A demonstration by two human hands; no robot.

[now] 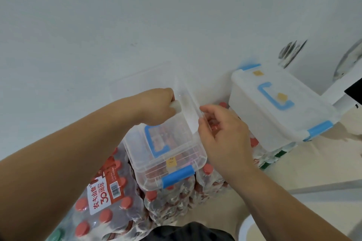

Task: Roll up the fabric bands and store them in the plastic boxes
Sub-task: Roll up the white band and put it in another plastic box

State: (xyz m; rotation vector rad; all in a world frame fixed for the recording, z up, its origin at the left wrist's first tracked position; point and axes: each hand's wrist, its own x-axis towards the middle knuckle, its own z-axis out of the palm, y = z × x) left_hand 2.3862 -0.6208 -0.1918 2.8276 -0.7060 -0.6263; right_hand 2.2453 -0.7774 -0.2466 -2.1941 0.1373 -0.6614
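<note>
White wall [117, 15] fills the top, and low in the frame sit the bottle packs [101, 201], red caps, label reading 农夫山泉 with a big "30". On them, dead centre, rests the clear plastic box [166, 154], blue handle and latch, its yellow sticker [171, 162] unreadable. Left hand [156, 105] grips a see-through tray [188, 111] above it and right hand [221, 129] pinches its near edge; the tray's outline is barely traceable. Second plastic box [282, 107] sits lidded at right.
</note>
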